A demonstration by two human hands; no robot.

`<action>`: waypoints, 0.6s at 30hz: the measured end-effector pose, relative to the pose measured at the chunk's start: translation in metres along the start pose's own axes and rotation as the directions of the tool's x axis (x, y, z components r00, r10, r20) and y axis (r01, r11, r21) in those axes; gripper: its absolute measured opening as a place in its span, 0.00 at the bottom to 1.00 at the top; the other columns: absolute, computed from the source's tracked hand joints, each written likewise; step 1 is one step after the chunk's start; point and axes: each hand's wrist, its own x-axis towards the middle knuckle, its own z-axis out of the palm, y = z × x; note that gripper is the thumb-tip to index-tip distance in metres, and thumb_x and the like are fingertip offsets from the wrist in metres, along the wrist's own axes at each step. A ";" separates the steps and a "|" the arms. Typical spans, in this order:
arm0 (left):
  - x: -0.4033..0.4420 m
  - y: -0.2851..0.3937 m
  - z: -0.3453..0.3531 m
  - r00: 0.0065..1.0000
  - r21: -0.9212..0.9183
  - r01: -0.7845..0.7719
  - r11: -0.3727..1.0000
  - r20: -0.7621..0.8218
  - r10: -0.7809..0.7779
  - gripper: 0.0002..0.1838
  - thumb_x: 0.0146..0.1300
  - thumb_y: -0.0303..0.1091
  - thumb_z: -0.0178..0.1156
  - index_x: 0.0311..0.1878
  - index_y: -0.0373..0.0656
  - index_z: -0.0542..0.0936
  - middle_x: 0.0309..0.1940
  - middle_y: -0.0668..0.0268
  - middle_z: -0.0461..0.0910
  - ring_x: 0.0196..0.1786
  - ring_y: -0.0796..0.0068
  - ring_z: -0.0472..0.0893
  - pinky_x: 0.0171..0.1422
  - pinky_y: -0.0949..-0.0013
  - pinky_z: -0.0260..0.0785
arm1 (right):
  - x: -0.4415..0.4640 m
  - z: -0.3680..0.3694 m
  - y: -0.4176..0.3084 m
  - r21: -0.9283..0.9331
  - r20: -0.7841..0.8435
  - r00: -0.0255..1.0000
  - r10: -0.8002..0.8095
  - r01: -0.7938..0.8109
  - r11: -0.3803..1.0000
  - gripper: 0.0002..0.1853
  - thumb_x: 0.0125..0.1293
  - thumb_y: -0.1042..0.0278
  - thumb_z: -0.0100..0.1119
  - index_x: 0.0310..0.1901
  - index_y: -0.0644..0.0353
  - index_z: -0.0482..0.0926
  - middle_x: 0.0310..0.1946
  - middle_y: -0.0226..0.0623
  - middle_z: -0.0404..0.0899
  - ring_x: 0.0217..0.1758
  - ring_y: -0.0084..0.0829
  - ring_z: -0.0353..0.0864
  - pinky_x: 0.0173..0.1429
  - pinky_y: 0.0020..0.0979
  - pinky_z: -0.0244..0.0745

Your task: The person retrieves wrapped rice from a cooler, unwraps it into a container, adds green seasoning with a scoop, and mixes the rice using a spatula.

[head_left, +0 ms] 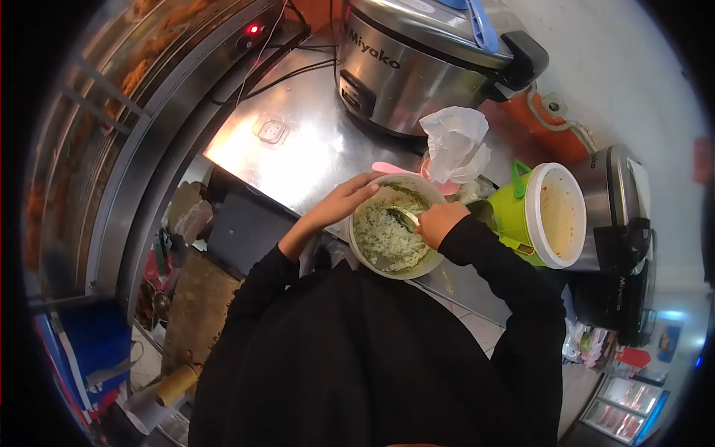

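A pale round bowl of white rice with green bits through it sits in front of my body at the edge of the metal counter. My left hand grips the bowl's rim on its left side, fingers close together. Inside the bowl, on the right, a metal spoon dips into the rice, its handle mostly hidden by my right hand, which is closed around it. Green paste smears the bowl's inner wall at the back.
Behind the bowl are a pink utensil handle and a crumpled white plastic bag. A large rice cooker stands at the back. On the right are a green-and-white bucket and another cooker. A lit display case is left.
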 end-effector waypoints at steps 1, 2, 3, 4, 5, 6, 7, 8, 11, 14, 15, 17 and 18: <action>-0.002 -0.001 0.001 1.000 -0.057 0.021 0.998 -0.014 -0.022 0.20 0.58 0.40 0.43 0.50 0.37 0.64 0.48 0.58 0.65 0.51 0.71 0.64 0.54 0.71 0.54 | -0.001 -0.007 0.000 -0.030 0.041 0.999 -0.003 0.004 1.000 0.14 0.52 0.57 0.47 0.23 0.59 0.75 0.18 0.39 0.73 0.25 0.36 0.75 0.29 0.35 0.68; -0.002 -0.004 0.002 0.999 -0.045 0.022 0.999 -0.040 -0.024 0.20 0.58 0.39 0.42 0.49 0.36 0.64 0.46 0.58 0.66 0.50 0.71 0.65 0.53 0.72 0.56 | -0.004 -0.017 0.001 -0.020 0.033 0.999 0.011 -0.010 1.000 0.14 0.52 0.57 0.47 0.23 0.59 0.75 0.18 0.39 0.73 0.25 0.36 0.75 0.29 0.35 0.68; -0.002 -0.005 0.002 1.000 -0.037 0.019 0.999 -0.023 -0.019 0.20 0.58 0.39 0.42 0.49 0.36 0.64 0.46 0.58 0.66 0.50 0.71 0.65 0.53 0.72 0.56 | -0.008 -0.029 0.002 0.022 -0.023 1.000 -0.017 0.018 1.000 0.14 0.52 0.56 0.47 0.23 0.59 0.75 0.18 0.39 0.73 0.25 0.36 0.75 0.29 0.34 0.68; -0.001 -0.006 0.003 0.997 -0.024 0.009 1.000 -0.072 -0.011 0.19 0.58 0.38 0.42 0.48 0.35 0.65 0.45 0.58 0.68 0.48 0.70 0.67 0.52 0.72 0.57 | -0.011 -0.034 0.002 0.064 -0.079 0.996 -0.039 0.044 0.997 0.14 0.52 0.56 0.47 0.23 0.59 0.75 0.18 0.39 0.74 0.25 0.37 0.75 0.29 0.34 0.67; 0.000 -0.007 0.004 0.993 -0.009 -0.002 1.000 -0.114 0.001 0.18 0.57 0.37 0.43 0.47 0.35 0.66 0.43 0.57 0.70 0.47 0.70 0.68 0.50 0.72 0.58 | -0.008 -0.036 -0.003 0.034 -0.037 0.997 -0.063 0.064 0.997 0.11 0.51 0.61 0.46 0.25 0.58 0.75 0.21 0.38 0.74 0.26 0.36 0.75 0.29 0.34 0.68; 0.000 -0.010 0.003 0.997 -0.002 -0.013 1.000 -0.080 0.013 0.18 0.57 0.37 0.43 0.47 0.35 0.66 0.43 0.57 0.70 0.47 0.70 0.68 0.50 0.72 0.58 | -0.003 -0.039 -0.012 0.006 0.006 0.997 -0.078 0.078 0.997 0.09 0.50 0.67 0.44 0.26 0.57 0.75 0.24 0.38 0.75 0.28 0.35 0.75 0.30 0.34 0.68; 0.002 -0.013 0.001 0.992 0.094 -0.028 0.995 -0.118 0.039 0.18 0.57 0.37 0.43 0.47 0.35 0.67 0.41 0.56 0.71 0.45 0.70 0.70 0.49 0.72 0.59 | 0.007 -0.024 -0.015 0.112 -0.006 0.994 -0.106 0.106 0.988 0.10 0.49 0.68 0.43 0.29 0.58 0.75 0.26 0.39 0.75 0.30 0.36 0.74 0.33 0.34 0.68; 0.003 -0.014 0.001 0.986 0.183 -0.049 0.982 -0.146 0.076 0.17 0.57 0.36 0.43 0.46 0.35 0.68 0.39 0.56 0.72 0.44 0.69 0.71 0.48 0.73 0.60 | 0.018 -0.012 -0.019 0.126 0.010 0.994 -0.106 0.104 0.987 0.10 0.49 0.68 0.43 0.30 0.58 0.75 0.27 0.39 0.75 0.31 0.36 0.74 0.37 0.33 0.67; 0.003 -0.015 -0.001 0.988 0.204 -0.045 0.978 -0.138 0.074 0.17 0.56 0.34 0.43 0.46 0.34 0.68 0.40 0.54 0.72 0.43 0.68 0.71 0.47 0.72 0.60 | 0.013 -0.007 -0.014 0.144 -0.104 0.986 -0.134 0.148 0.978 0.09 0.48 0.70 0.44 0.30 0.58 0.74 0.29 0.37 0.74 0.32 0.34 0.73 0.38 0.29 0.67; 0.005 -0.010 -0.004 0.989 0.261 -0.028 0.965 -0.132 0.065 0.17 0.56 0.33 0.42 0.45 0.30 0.67 0.39 0.52 0.72 0.43 0.68 0.71 0.48 0.73 0.59 | 0.005 0.004 -0.004 0.215 -0.562 0.823 -0.084 0.243 0.946 0.07 0.43 0.68 0.47 0.19 0.59 0.75 0.18 0.38 0.74 0.23 0.34 0.74 0.28 0.33 0.67; 0.008 -0.014 -0.007 0.989 0.253 -0.050 0.966 -0.122 0.083 0.17 0.56 0.33 0.43 0.45 0.30 0.67 0.39 0.53 0.72 0.43 0.68 0.71 0.48 0.73 0.59 | -0.011 -0.019 -0.007 0.101 -0.371 0.927 -0.061 0.106 0.989 0.07 0.42 0.70 0.46 0.18 0.60 0.74 0.17 0.39 0.73 0.22 0.34 0.73 0.28 0.33 0.67; 0.013 -0.014 -0.013 0.992 0.249 -0.039 0.968 -0.105 0.067 0.17 0.56 0.33 0.43 0.46 0.31 0.67 0.39 0.53 0.72 0.43 0.71 0.71 0.48 0.73 0.60 | -0.003 -0.003 -0.008 0.120 -0.434 0.901 -0.007 0.065 0.991 0.07 0.40 0.69 0.47 0.15 0.59 0.74 0.15 0.41 0.73 0.20 0.35 0.73 0.25 0.34 0.66; 0.017 -0.016 -0.016 0.994 0.238 -0.048 0.970 -0.085 0.070 0.17 0.56 0.33 0.43 0.46 0.31 0.67 0.39 0.53 0.72 0.43 0.71 0.71 0.48 0.73 0.60 | 0.005 0.011 -0.013 0.137 -0.412 0.910 0.054 0.004 0.991 0.07 0.40 0.70 0.46 0.16 0.58 0.76 0.17 0.40 0.74 0.21 0.34 0.74 0.24 0.34 0.65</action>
